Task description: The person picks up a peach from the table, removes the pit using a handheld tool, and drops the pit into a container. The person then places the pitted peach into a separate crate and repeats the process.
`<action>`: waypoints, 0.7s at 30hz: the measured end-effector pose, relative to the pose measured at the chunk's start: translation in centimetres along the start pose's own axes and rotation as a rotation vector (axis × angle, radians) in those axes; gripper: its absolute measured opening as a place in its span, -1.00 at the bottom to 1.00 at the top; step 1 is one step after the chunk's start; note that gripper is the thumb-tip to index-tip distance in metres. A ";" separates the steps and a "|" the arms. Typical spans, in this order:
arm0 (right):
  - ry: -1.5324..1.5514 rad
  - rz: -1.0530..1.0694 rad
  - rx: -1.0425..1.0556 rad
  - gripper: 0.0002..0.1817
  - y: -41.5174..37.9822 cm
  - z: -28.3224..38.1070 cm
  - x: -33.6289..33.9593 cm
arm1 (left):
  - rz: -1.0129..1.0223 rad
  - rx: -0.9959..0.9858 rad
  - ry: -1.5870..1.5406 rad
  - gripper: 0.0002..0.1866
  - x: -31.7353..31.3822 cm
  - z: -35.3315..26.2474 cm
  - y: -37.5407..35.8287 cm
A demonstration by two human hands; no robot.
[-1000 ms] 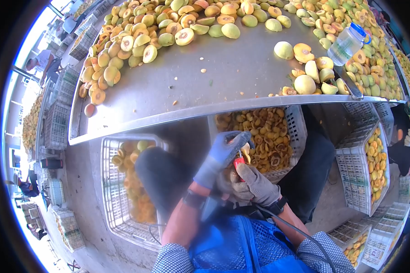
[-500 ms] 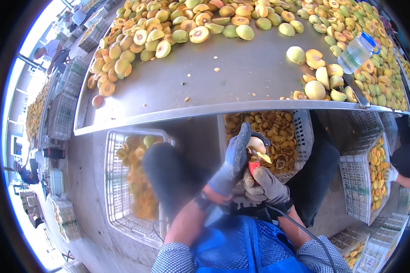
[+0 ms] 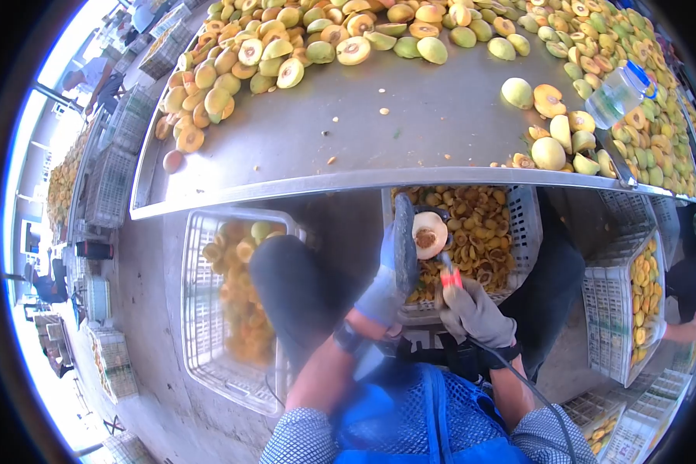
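Note:
My left hand [image 3: 398, 259], in a grey-and-blue work glove, is closed around a peach half [image 3: 433, 226]. The half looks pale and peeled, its cut face turned up with a brown hollow in the middle. In my gloved right hand [image 3: 474, 313] is a corded hand tool [image 3: 452, 278] with a red collar. The tool's tip sits just below the fruit, apart from it as far as I can tell. Under both hands stands a crate [image 3: 524, 232] holding many peel scraps and trimmings.
On the metal table [image 3: 286, 147] lie heaps of halved peaches [image 3: 353, 50], a water bottle [image 3: 617, 97] and a knife [image 3: 615, 158]. A crate of fruit [image 3: 196, 309] stands at my left, another crate [image 3: 607, 309] at right. A co-worker's arm [image 3: 682, 331] reaches in there.
The tool has come away from the peach half, down and to the right. A dangling yellow strip of peel is gone, and the fruit's cut face now shows.

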State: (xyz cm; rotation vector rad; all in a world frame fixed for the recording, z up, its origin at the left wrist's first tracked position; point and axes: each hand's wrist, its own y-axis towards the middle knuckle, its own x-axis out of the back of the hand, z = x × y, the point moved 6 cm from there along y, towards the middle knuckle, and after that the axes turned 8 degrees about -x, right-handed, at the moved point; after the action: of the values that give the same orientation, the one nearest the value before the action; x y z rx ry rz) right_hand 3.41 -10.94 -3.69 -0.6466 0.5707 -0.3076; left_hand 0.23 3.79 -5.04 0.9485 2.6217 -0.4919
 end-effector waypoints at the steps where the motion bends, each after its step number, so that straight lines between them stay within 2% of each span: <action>1: 0.034 -0.107 0.072 -0.69 0.7 0.0 0.6 | -0.057 -0.030 0.093 -0.31 -0.3 -0.5 -0.2; 2: 0.035 -0.115 0.073 -0.69 0.8 0.3 0.2 | -0.050 -0.026 0.090 -0.31 -0.6 -0.6 -0.3; 4: -0.251 -0.265 0.314 -0.71 0.4 2.8 -0.1 | 0.056 -0.126 0.213 -0.29 -1.2 -1.2 -0.7; 5: -0.432 -0.280 0.381 -0.69 1.1 2.7 0.5 | 0.054 -0.150 0.236 -0.36 -1.3 -1.1 -0.5; 6: -0.430 -0.289 0.386 -0.69 1.6 2.6 0.9 | 0.064 -0.151 0.235 -0.36 -1.3 -0.6 -0.3; 8: -0.721 -0.453 0.541 -0.69 1.6 3.2 0.9 | -0.011 -0.038 0.034 -0.44 -0.9 1.0 -0.1; 9: -0.673 -0.438 0.430 -0.66 1.5 3.4 0.8 | 0.017 -0.047 0.035 -0.50 -1.1 0.3 -0.2; 13: -0.738 -0.381 0.386 -0.65 1.7 3.0 1.3 | 0.052 -0.083 0.111 -0.50 -0.7 0.4 0.0; 16: -0.896 -0.422 0.406 -0.65 1.1 3.6 1.5 | -0.033 0.006 0.134 -0.50 -0.6 0.6 -0.2; 18: -1.039 -0.459 0.267 -0.63 1.0 3.5 1.8 | -0.012 -0.073 0.145 -0.48 -0.4 0.1 0.0; 19: -1.038 -0.461 0.268 -0.63 0.9 3.2 2.1 | -0.010 -0.073 0.145 -0.48 -0.2 -0.1 0.3; 21: -1.268 -0.447 0.119 -0.61 1.0 1.3 3.2 | -0.093 0.058 0.128 -0.46 0.9 0.4 0.8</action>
State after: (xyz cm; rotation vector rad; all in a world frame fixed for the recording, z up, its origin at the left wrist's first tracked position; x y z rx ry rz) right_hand 6.86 -10.96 -4.80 -0.7131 -0.8101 -0.2811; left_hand 0.17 4.67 -5.94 0.9066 2.7902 -0.5496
